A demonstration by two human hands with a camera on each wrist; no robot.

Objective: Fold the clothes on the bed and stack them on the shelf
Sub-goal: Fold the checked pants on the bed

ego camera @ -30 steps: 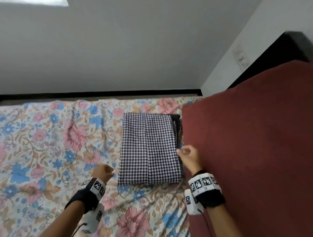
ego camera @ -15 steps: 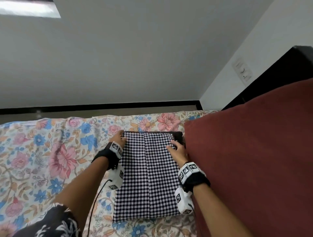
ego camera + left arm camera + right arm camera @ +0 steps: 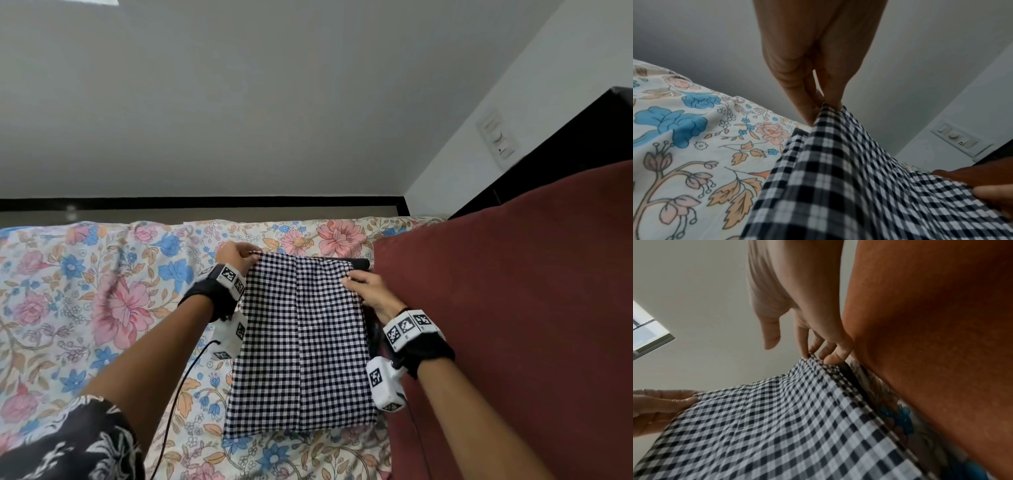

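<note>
A black-and-white checked garment [image 3: 301,342] lies folded into a long rectangle on the floral bedsheet [image 3: 102,308]. My left hand [image 3: 239,257] pinches its far left corner, lifted off the sheet as the left wrist view shows [image 3: 824,104]. At the far right corner, my right hand [image 3: 363,284] pinches the cloth edge between its fingertips [image 3: 807,353]. A dark garment [image 3: 359,263] peeks out under the far right corner. No shelf is in view.
A large dark red cushion [image 3: 496,325] presses against the garment's right edge. Grey wall and a black skirting strip [image 3: 205,202] run behind the bed. A switch plate [image 3: 496,137] sits on the right wall beside dark furniture [image 3: 582,144].
Both hands moved from the near end of the checked garment up to its far corners and took hold of them. The far edge now lifts slightly off the sheet.
</note>
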